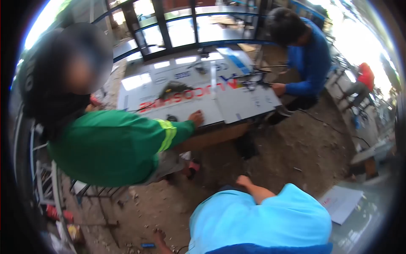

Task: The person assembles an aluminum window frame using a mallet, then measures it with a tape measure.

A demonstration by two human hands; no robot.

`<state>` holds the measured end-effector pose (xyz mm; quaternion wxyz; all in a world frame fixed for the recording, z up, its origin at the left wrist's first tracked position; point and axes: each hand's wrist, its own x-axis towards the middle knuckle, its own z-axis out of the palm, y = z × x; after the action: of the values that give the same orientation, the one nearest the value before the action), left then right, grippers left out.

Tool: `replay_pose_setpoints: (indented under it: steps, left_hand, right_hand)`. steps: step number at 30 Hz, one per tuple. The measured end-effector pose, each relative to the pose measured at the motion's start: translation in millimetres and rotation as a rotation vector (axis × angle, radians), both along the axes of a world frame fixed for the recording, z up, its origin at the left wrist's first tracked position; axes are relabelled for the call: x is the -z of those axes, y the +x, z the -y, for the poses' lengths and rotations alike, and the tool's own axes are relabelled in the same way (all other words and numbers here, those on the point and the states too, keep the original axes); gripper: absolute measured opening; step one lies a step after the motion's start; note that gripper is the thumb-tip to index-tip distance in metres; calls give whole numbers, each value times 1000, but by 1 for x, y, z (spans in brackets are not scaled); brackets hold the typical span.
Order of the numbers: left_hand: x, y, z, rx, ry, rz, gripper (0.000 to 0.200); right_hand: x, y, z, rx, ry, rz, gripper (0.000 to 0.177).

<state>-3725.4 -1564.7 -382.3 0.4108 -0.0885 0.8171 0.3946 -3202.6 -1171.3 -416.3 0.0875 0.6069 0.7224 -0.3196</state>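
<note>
My right hand (244, 181) is in front of my light blue shirt (258, 220), next to dark cloth at my lap. Its fingers look curled, and I see nothing in them. Low on the left, my left hand (158, 235) hangs over the dirt floor with its fingers loosely apart and nothing visible in it. Ahead of both hands, out of their reach, lies a large white-filmed panel (198, 108) with red and blue lettering. A dark, blurred object (174, 89) rests on it, and a black round item (171, 118) sits near its front edge.
A person in a green jacket (105, 144) has a hand on the panel's near edge. Another in blue (311, 59) works at its right end beside dark tools (253, 80). A cable (325, 123) crosses the floor. A white sheet (341, 203) lies at the right; metal frames (55, 190) stand left.
</note>
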Motion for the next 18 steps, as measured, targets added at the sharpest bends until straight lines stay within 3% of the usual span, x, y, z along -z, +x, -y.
replay_pose_setpoints:
  steps: [1, 2, 4, 6, 8, 10, 12, 15, 18]
  left_hand:
    - [-23, -4, -8, -43, -10, -66, 27]
    - [-47, 4, -35, -70, -6, -118, 24]
    - [-56, 3, -56, -72, -1, -128, 30]
    - [-45, 14, -74, -58, 17, -127, 37]
    - [-28, 36, -91, 88, 159, -20, 30]
    - [-19, 58, -117, 1525, -290, -586, 29]
    - [20, 105, -136, 973, -157, -256, 32]
    - [19, 133, -141, 858, -139, -278, 34]
    - [21, 174, -172, 826, -50, -245, 37]
  right_hand:
    - [-4, 12, 8, 53, -108, 77, 29]
    - [59, 46, 19, -68, -86, 61, 29]
    - [17, 42, 41, 222, -206, 110, 31]
    - [-8, 33, 51, 294, -384, 40, 35]
    - [-19, 10, 53, 330, -344, -5, 35]
    - [-31, 8, 56, 426, -304, -51, 36]
    - [-38, 11, 38, 280, -275, 8, 34]
    - [-37, 18, -4, 219, -349, -10, 31]
    - [-55, 25, -26, 232, -262, 21, 35]
